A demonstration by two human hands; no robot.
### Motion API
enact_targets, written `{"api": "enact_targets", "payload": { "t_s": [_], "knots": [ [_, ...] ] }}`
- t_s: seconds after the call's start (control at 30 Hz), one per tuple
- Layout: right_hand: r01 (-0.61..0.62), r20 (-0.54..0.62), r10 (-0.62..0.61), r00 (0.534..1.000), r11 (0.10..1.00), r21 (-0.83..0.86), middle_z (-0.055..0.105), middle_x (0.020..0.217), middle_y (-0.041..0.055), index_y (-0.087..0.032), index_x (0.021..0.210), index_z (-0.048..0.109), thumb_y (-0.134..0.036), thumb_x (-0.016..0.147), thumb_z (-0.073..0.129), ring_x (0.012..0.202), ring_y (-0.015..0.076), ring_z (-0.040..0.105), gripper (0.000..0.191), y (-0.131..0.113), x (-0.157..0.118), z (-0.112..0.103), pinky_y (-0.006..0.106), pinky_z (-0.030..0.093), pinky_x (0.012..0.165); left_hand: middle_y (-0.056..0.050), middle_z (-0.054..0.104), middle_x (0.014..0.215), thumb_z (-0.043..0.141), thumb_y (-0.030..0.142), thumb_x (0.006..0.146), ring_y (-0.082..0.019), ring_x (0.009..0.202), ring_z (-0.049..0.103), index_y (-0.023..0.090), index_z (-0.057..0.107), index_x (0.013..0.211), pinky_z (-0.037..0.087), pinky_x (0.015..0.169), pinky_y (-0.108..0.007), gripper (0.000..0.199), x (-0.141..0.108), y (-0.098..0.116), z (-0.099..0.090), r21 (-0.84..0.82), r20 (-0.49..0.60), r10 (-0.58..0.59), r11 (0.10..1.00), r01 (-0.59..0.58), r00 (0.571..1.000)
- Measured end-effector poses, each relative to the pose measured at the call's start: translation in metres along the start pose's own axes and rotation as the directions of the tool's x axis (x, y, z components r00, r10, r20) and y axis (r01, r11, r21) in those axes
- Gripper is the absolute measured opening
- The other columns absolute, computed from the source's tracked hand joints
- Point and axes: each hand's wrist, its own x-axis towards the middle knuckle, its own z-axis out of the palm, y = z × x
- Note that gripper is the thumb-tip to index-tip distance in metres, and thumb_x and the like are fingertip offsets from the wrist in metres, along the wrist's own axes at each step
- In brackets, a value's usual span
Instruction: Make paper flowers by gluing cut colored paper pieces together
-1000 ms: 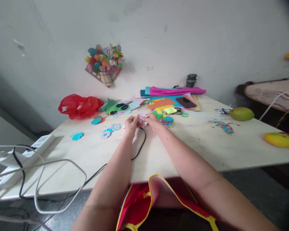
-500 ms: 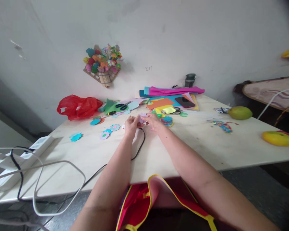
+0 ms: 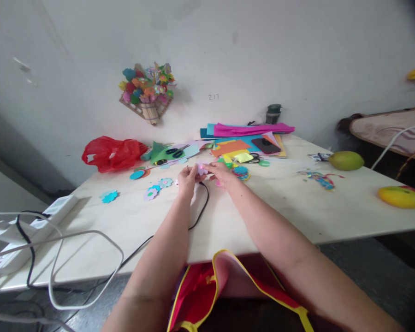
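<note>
A lilac paper flower [image 3: 202, 169] with a small pink spot at its middle is above the table. My left hand [image 3: 187, 178] pinches its left edge between thumb and fingers. My right hand [image 3: 222, 172] has its fingertips closed at the flower's right side; part of their grip is hidden. Left of my hands lie a lilac flower with a green centre [image 3: 151, 194] and a pale blue-grey flower [image 3: 165, 183], with blue petals between them. A pink piece [image 3: 218, 183] shows under my right hand. A black cable [image 3: 204, 207] ends beneath my hands.
Blue paper flowers [image 3: 109, 197] and blue discs [image 3: 137, 174] lie left. Scissors [image 3: 174, 151], coloured sheets [image 3: 231, 147] and a phone [image 3: 265, 145] are behind. Mangoes [image 3: 346, 160] stand right. A red plastic bag [image 3: 112, 154] and a power strip [image 3: 57, 207] are left.
The lilac flower has shifted slightly left and turned, so its pink middle now shows. My right fingers have moved slightly over its edge.
</note>
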Motion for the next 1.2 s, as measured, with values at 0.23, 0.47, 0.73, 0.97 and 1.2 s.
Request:
{"api": "enact_targets", "payload": {
  "t_s": [0.23,0.47,0.73,0.97,1.2],
  "knots": [
    [0.024,-0.042,-0.027,0.999,0.997,-0.077,0.060,0.067,-0.0038,-0.020,0.064,0.052,-0.052,0.058,0.073,0.057,0.0114,0.048,0.038,-0.001,0.000,0.001,0.026,0.034,0.054,0.000,0.059,0.054,0.074,0.053,0.063,-0.018,0.054,0.066,0.015,0.050,0.069,0.056,0.059,-0.032,0.044,0.000,0.001,-0.001,-0.019,0.070,-0.024,0.999,0.026,0.997],
    [0.149,0.039,-0.148,0.988,0.989,-0.025,0.064,0.071,0.0011,-0.019,0.067,0.060,-0.052,0.066,0.067,0.062,0.0132,0.053,0.034,0.005,0.005,0.000,0.027,0.037,0.056,0.001,0.059,0.051,0.077,0.051,0.059,-0.017,0.050,0.065,0.016,0.048,0.069,0.055,0.056,-0.029,0.046,0.001,-0.002,-0.002,0.012,0.068,-0.014,1.000,0.013,0.998],
    [0.079,0.012,-0.078,0.997,0.992,-0.094,0.059,0.068,-0.0028,-0.020,0.066,0.056,-0.048,0.060,0.071,0.060,0.0118,0.050,0.033,0.003,0.004,0.000,0.026,0.036,0.056,0.000,0.059,0.052,0.075,0.058,0.057,-0.013,0.044,0.059,0.016,0.051,0.067,0.051,0.048,-0.026,0.050,-0.001,0.000,-0.002,0.044,0.082,0.018,0.999,-0.021,0.996],
    [0.148,0.148,-0.140,0.979,0.988,-0.046,0.063,0.073,0.0000,-0.020,0.070,0.061,-0.053,0.064,0.069,0.065,0.0133,0.054,0.035,0.002,0.004,-0.006,0.026,0.037,0.057,0.003,0.055,0.049,0.078,0.055,0.054,-0.010,0.040,0.053,0.017,0.049,0.064,0.048,0.045,-0.023,0.048,0.003,-0.001,-0.003,0.063,0.031,0.064,0.996,-0.066,0.997],
    [0.128,0.085,-0.121,0.989,0.988,-0.082,0.065,0.071,0.0017,-0.020,0.070,0.062,-0.056,0.063,0.070,0.067,0.0152,0.055,0.037,0.007,0.008,-0.003,0.026,0.037,0.057,0.003,0.057,0.051,0.078,0.054,0.052,-0.009,0.043,0.053,0.017,0.051,0.065,0.050,0.049,-0.025,0.048,-0.001,0.001,-0.002,0.009,0.037,0.064,0.998,-0.065,0.997]
  ]
}}
